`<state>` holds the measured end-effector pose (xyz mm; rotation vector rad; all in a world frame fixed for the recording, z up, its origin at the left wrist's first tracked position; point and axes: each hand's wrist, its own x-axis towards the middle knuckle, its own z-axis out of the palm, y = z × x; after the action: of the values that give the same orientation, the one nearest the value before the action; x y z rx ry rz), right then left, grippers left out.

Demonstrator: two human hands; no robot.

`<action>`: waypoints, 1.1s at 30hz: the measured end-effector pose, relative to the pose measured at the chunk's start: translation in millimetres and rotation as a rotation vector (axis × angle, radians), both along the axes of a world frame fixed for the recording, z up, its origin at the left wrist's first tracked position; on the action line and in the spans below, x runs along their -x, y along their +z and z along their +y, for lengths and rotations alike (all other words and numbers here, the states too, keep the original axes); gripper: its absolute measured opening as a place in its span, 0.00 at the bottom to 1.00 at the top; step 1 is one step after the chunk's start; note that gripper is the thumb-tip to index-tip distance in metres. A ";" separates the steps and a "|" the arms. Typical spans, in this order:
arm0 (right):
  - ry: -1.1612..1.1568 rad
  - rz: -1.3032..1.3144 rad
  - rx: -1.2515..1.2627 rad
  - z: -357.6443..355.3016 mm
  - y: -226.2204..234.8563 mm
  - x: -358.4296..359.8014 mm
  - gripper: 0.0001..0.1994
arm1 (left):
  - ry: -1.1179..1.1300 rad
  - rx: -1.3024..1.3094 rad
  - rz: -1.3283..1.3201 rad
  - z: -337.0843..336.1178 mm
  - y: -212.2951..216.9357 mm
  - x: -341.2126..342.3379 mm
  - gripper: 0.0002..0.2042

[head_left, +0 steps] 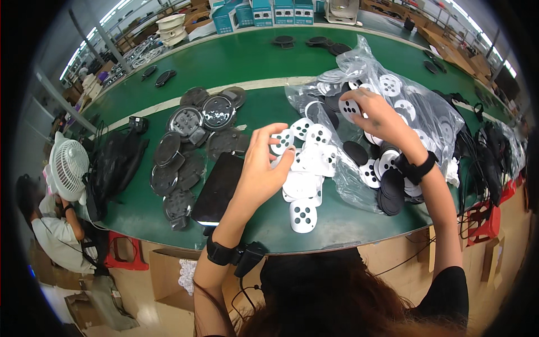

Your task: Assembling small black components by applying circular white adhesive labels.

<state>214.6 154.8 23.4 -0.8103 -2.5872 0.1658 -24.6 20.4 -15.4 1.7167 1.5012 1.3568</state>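
A pile of white rounded plates point(303, 215) with black holes lies on the green table in front of me. At its left edge my left hand point(259, 168) curves its fingers and thumb around one white plate point(282, 140). My right hand point(377, 114) pinches another white plate point(349, 109) above a clear plastic bag point(359, 182). Inside the bag and at its mouth, white plates mix with black discs point(392, 185). My right palm faces away, so part of the held plate's edge is hidden by the fingers.
Black round housings point(168, 149) are heaped to the left, beside a black rectangular object point(216, 188). A white fan point(68, 168), a black bag point(115, 174) and a seated person point(59, 238) are farther left. Black cables point(463, 151) lie at right; teal boxes point(262, 12) stand behind.
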 end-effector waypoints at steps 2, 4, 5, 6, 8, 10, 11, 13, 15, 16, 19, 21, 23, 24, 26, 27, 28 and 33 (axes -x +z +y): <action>0.047 0.217 0.194 -22.0 14.7 15.4 0.19 | -0.093 0.073 -0.115 -1.4 -1.1 1.4 0.19; 0.068 0.430 0.390 -44.2 22.9 25.1 0.18 | -0.160 0.073 -0.243 -3.0 6.5 -3.1 0.17; 0.120 0.461 0.356 -54.7 24.6 29.5 0.17 | -0.279 0.165 -0.365 -5.6 12.8 -3.3 0.15; 0.170 0.491 0.325 -63.5 24.8 33.2 0.16 | -0.397 0.261 -0.488 -6.9 16.5 -3.2 0.13; 0.158 0.528 0.516 -78.2 26.1 35.7 0.16 | -0.431 0.231 -0.503 -10.3 19.2 -6.6 0.11; 0.153 0.620 0.629 -87.1 23.2 39.2 0.17 | -0.468 0.199 -0.520 -13.6 21.3 -9.8 0.10; 0.128 0.690 0.650 -90.7 23.5 40.6 0.17 | -0.470 0.166 -0.553 -14.5 22.1 -9.9 0.09; 0.063 0.748 0.642 -97.3 25.3 41.1 0.17 | -0.470 0.095 -0.520 -14.6 22.9 -10.5 0.11; 0.055 0.650 0.251 -94.9 23.6 41.7 0.17 | -0.462 0.101 -0.520 -14.5 21.7 -10.6 0.11; 0.049 0.537 -0.138 -94.2 22.9 42.2 0.17 | -0.454 0.105 -0.519 -14.7 21.1 -10.8 0.11; 0.103 0.447 -0.239 -97.7 19.1 43.9 0.13 | -0.418 0.080 -0.528 -15.8 19.9 -12.9 0.11; 0.137 0.392 -0.235 -101.6 17.2 42.7 0.11 | -0.430 0.093 -0.548 -18.0 24.1 -14.4 0.10; 0.137 0.387 -0.212 -102.9 19.2 41.7 0.10 | -0.439 0.105 -0.568 -18.4 23.0 -14.0 0.10; 0.142 0.384 -0.193 -103.1 19.0 41.6 0.09 | -0.411 0.086 -0.520 -18.1 20.4 -13.2 0.11; 0.138 0.387 -0.181 -103.0 15.4 42.2 0.09 | -0.386 0.070 -0.473 -17.9 17.9 -12.8 0.13; 0.135 0.390 -0.173 -103.0 13.7 42.4 0.09 | -0.374 0.073 -0.461 -18.0 17.4 -13.0 0.13; 0.132 0.390 -0.171 -103.2 12.5 42.5 0.09 | -0.361 0.075 -0.449 -18.0 16.7 -13.2 0.13; 0.137 0.382 -0.172 -103.8 8.1 42.1 0.08 | -0.360 0.064 -0.438 -17.7 14.6 -13.8 0.12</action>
<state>172.5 51.0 31.5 -0.4847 -2.2574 0.1227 -10.8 2.7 -0.8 1.4413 0.9334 1.3582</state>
